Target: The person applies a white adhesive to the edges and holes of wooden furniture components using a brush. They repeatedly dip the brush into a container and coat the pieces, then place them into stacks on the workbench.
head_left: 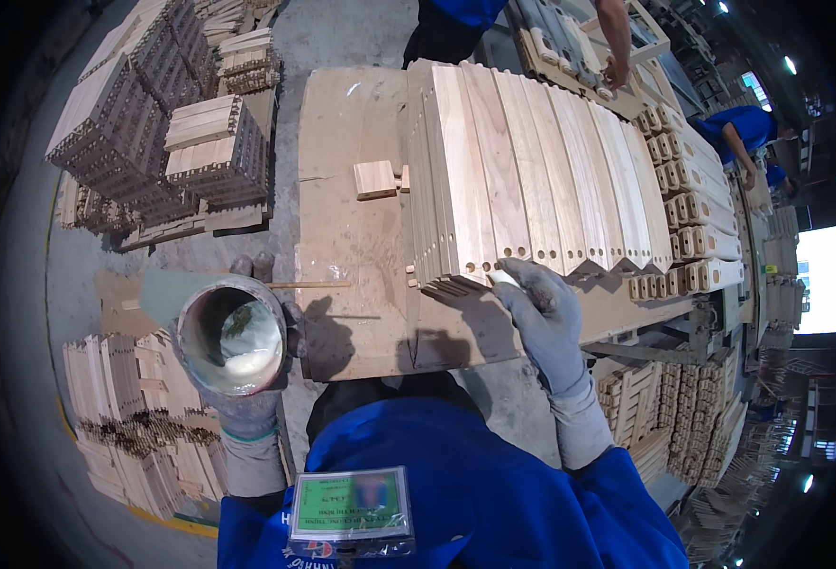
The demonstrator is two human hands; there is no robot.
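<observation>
So there's a row of pale wooden slats point(551, 161) just right of center-top, hole-drilled ends facing the bottom of the frame. The gloved right hand point(543, 318) is right by those holes, pinching a little white piece point(503, 278). Hands are well apart; the gloved left hand point(247, 410), center-left, is wrapped around a pot point(202, 327) with white goop inside. Cardboard point(352, 123) under the slats, plus wood stacks point(119, 114) upper left.

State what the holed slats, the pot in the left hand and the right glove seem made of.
Holed slats: apparently bare, matte wood; grain shows. Pot: dull, plastic or metal; smears leave it open. Right glove: probably matte fabric; soft wrist folds.
</observation>
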